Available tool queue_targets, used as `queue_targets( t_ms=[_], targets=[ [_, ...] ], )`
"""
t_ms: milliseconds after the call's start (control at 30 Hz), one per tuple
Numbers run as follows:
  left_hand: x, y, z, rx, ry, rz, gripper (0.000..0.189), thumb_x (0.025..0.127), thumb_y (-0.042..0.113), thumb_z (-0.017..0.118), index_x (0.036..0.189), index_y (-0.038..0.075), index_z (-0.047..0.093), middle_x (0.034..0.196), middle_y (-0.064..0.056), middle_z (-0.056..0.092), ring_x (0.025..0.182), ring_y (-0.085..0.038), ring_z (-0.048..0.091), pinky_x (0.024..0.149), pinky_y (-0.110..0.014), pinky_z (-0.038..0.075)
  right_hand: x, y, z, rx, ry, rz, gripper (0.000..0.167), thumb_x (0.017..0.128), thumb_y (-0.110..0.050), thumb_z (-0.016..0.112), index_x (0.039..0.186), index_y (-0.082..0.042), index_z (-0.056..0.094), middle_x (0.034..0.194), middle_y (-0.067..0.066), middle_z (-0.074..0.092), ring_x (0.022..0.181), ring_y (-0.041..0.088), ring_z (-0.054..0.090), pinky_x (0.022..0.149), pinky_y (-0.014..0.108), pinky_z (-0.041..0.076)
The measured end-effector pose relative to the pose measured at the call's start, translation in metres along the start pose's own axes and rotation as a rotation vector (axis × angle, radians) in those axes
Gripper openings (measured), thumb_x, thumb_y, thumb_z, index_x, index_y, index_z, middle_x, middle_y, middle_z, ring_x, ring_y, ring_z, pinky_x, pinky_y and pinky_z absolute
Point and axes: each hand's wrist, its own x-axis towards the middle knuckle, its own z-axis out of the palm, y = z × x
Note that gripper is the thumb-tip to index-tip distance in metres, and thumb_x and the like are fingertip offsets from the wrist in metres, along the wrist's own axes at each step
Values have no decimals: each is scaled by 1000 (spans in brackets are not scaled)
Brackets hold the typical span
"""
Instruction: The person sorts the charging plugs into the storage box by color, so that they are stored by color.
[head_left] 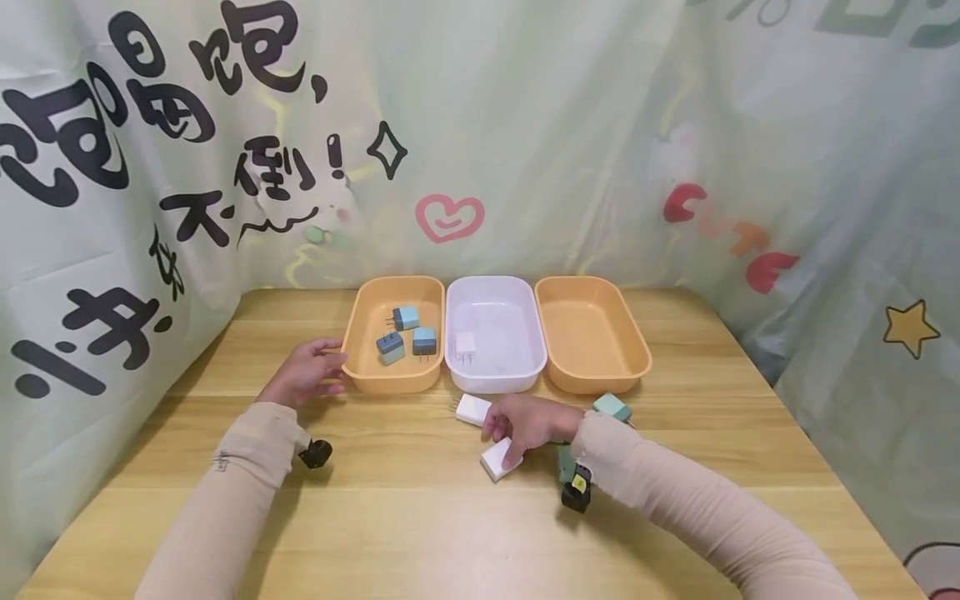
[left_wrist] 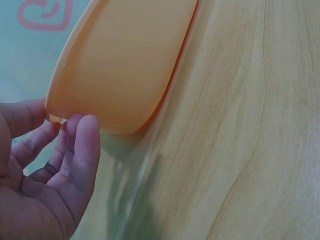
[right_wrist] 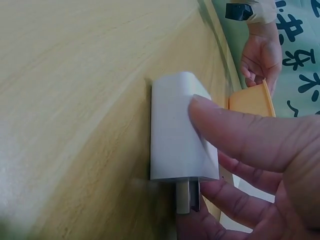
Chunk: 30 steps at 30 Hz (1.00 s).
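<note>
My right hand (head_left: 528, 419) pinches a white plug-in charger (right_wrist: 177, 127) low over the table, thumb on one broad face and fingers behind. Its metal prongs (right_wrist: 184, 196) point toward those fingers in the right wrist view. Just beyond the hand lies a second white charger (head_left: 472, 409). At the far left, my left hand (head_left: 303, 372) holds the rim of an orange bin (left_wrist: 125, 55), one digit reaching over the edge and other fingertips against its outside. That bin contains several blue chargers (head_left: 406, 317). One white charger (head_left: 465, 343) sits in the white bin (head_left: 496, 383) beside it.
Another orange bin (head_left: 592, 383) stands right of the white one, all in a row along the back of the wooden table (head_left: 420, 533). A light green charger (head_left: 612, 407) lies near my right wrist; a darker green one (head_left: 565, 463) is partly hidden beneath it. Printed curtains hang behind.
</note>
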Motion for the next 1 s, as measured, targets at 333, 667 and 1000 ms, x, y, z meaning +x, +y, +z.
queue_targets(
  t_ms=[333,667,1000],
  targets=[
    [3,0,-1,7,-1,-14,55,102,14,48,150,-1,26,120,-21,51,90,-17,59,78,-33,58,0,-6,-6,-72,-16,23,41,66,3,85,100,-11,69,90,1,63,83,16,58,76,28,50],
    [4,-1,-2,9,1,-19,54,102,13,48,150,-1,25,121,-22,50,89,-17,60,79,-33,58,1,-5,-12,-73,-41,-9,36,68,6,82,100,-5,70,86,-1,64,81,14,57,75,26,50],
    [3,0,-2,6,1,-21,54,103,12,46,150,-2,25,121,-24,50,88,-16,60,77,-32,58,0,-1,-20,63,-118,-28,23,78,7,73,99,-1,70,83,3,65,72,12,57,60,24,51]
  ],
)
